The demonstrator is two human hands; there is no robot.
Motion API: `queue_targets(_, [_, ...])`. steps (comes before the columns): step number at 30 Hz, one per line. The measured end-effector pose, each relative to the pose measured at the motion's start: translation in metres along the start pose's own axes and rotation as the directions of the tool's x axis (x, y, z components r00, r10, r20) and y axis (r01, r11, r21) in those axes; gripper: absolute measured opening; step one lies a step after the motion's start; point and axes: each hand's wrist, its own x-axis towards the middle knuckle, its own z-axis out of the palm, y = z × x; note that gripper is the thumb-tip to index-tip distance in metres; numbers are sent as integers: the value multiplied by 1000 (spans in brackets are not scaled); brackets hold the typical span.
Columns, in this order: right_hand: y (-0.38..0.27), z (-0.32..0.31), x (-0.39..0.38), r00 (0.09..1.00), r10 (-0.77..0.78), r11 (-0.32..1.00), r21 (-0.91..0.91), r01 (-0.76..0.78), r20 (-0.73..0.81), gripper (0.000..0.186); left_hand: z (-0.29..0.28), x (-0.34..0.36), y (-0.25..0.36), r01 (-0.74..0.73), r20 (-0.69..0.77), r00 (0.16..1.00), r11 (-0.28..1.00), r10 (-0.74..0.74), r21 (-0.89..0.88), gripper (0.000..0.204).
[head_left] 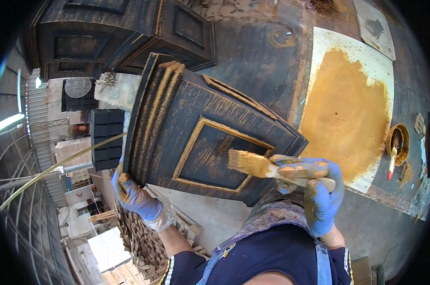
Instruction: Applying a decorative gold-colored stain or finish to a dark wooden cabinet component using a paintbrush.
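A black wooden pedestal (196,107) with gold-brown rubbed edges lies tilted before me, its stepped moulding (153,118) toward the left. My left hand (138,197), in a stained blue glove with clear plastic at the wrist, grips the lower corner of that moulding; some of its fingers are hidden behind the edge. In my right hand (322,183), also in a stained blue glove, is a wide paintbrush (250,164), its handle held in closed fingers. The brush's gold-brown bristles lie over the framed panel (224,152); whether they touch it I cannot tell.
At right, a white board (319,52) coated with gold-brown paint (343,114) lies on the dark worktable (253,52). A round paint tub (403,130) beside it holds another brush (393,159). More black panelled furniture (82,45) stands at upper left. Wood pieces (139,242) are piled at lower left.
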Motion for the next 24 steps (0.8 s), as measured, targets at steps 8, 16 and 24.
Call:
queue_targets(8, [15,36,-4,988,-153,988,24,153,27,20,-4,5,-13,-88,48,995,992,93,-91,25])
queue_targets(16, [31,65,-12,957,-252,968,-19,252,-143,17,-2,4,-2,-7,130,991,990,26,-143,24])
queue_targets(24, [35,77,-21,917,-334,942,-50,331,-219,16,-3,3,-10,-92,115,987,985,109,-144,25])
